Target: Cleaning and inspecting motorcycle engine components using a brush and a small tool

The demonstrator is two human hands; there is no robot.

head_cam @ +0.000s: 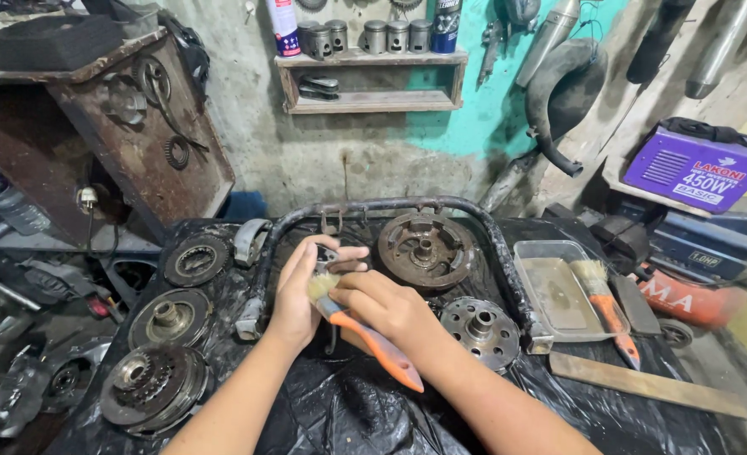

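Note:
My left hand (pixel 299 291) holds a small dark metal part (pixel 330 259) over the black plastic sheet (pixel 340 404). My right hand (pixel 390 307) grips an orange-handled paintbrush (pixel 372 341), its pale bristles (pixel 320 285) pressed against that part. Just beyond my hands lies a rusty round clutch hub (pixel 426 249). A grey drilled disc (pixel 480 330) rests to the right of my right wrist.
A bent black tube frame (pixel 390 205) rings the work area. Several round clutch parts (pixel 171 318) lie at the left. A clear tray (pixel 559 291) with a second orange brush (pixel 602 302) sits at the right, a wooden strip (pixel 643 384) below it. A wall shelf (pixel 372 80) holds pistons and cans.

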